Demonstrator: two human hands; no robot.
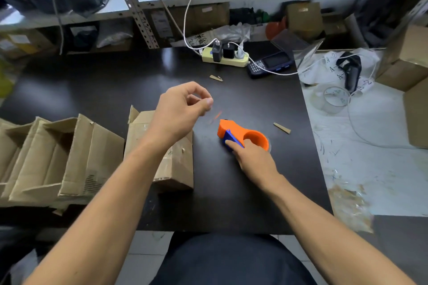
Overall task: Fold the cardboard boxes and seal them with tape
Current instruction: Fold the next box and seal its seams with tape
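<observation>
A dark desk (104,81) fills the middle of the view, with a white worktop (370,169) butting against it at 3 o'clock and grey metal shelving (139,7) packed with cartons and bags across 12 o'clock. At 9 o'clock a pile of opened, flattened cardboard boxes (58,157) rests on the desk edge. Just beside it, toward the centre, stands a smaller cardboard box (171,169) with clear tape on its top and one flap sticking up at the far left corner; the left forearm crosses above it. The left hand (183,109) hovers over the desk just past that box, fingers loosely curled with thumb and fingertips close together, and whether they pinch anything cannot be told. At 4 o'clock from it, the right hand (254,159) grips the near end of an orange and blue tape dispenser (243,135) that sits on the desk, to the right of the box and apart from it. Farther back lie a power strip (225,58) with chargers plugged in, a handheld scanner terminal (268,63), and two small cardboard scraps (281,127).
</observation>
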